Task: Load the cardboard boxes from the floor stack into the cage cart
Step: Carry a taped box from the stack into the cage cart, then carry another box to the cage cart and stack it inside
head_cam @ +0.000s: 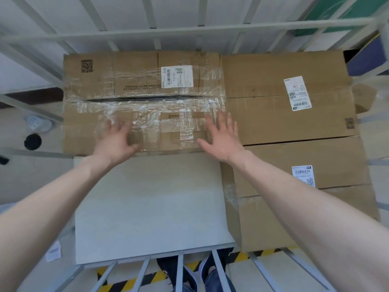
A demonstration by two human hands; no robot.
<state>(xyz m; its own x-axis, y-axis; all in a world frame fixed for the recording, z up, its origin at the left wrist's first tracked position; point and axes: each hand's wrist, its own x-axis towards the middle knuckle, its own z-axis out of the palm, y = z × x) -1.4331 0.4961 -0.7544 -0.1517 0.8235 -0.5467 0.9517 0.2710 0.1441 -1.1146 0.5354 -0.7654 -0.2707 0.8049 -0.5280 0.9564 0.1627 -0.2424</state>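
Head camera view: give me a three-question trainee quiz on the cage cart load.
1. True or false: the left hand and right hand are curled under the side edges of the taped box.
2. What shows in the near-left part of the cage cart? A) another box B) bare grey floor panel C) a sack
3. Fill in: the taped box's white label lies on the ___ side of its centre seam.
Key: 1 false, both hands are spread flat over its top. 2 B. 3 far.
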